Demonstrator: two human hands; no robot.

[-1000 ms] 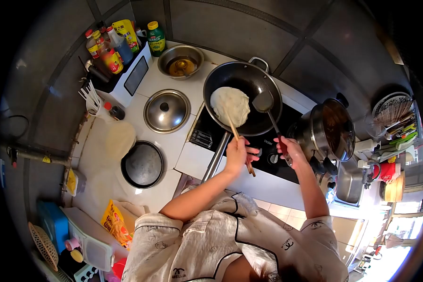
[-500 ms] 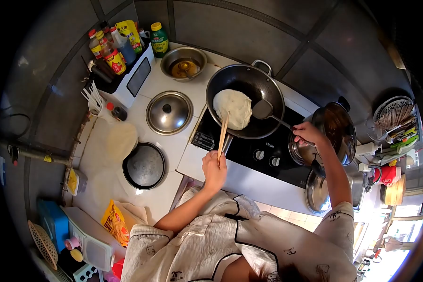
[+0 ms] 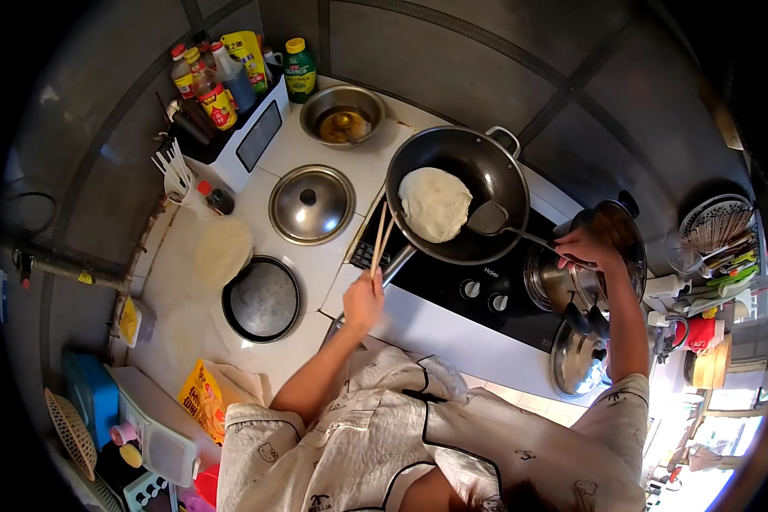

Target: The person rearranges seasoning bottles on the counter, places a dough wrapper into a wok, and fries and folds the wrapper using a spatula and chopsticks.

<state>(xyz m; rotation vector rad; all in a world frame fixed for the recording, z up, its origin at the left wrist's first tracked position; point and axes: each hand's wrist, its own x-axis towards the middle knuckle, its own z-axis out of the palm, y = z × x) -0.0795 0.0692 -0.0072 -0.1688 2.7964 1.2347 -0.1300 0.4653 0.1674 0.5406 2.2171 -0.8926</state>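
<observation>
My left hand (image 3: pixel 364 303) is closed on a pair of wooden chopsticks (image 3: pixel 380 243), whose tips are apart and just left of the wok's rim. It lies over the wok's long handle (image 3: pixel 398 263); I cannot tell whether it grips that too. Inside the dark wok (image 3: pixel 499 175) on the stove rests a round, pale flatbread (image 3: pixel 435 205). My right hand (image 3: pixel 589 250) holds a spatula (image 3: pixel 489 218) by its handle. The spatula's blade is in the wok, at the right edge of the flatbread.
Left of the wok are a domed lid (image 3: pixel 311 205), a metal bowl of oil (image 3: pixel 343 117) and a round black pan (image 3: pixel 262 299). Sauce bottles (image 3: pixel 213 94) stand in a rack at the back left. A steel pot (image 3: pixel 563 277) sits right of the wok.
The chopsticks have left the flatbread and moved left, out of the wok, as my left hand shifted down and left. My right hand and the spatula have moved slightly in the view.
</observation>
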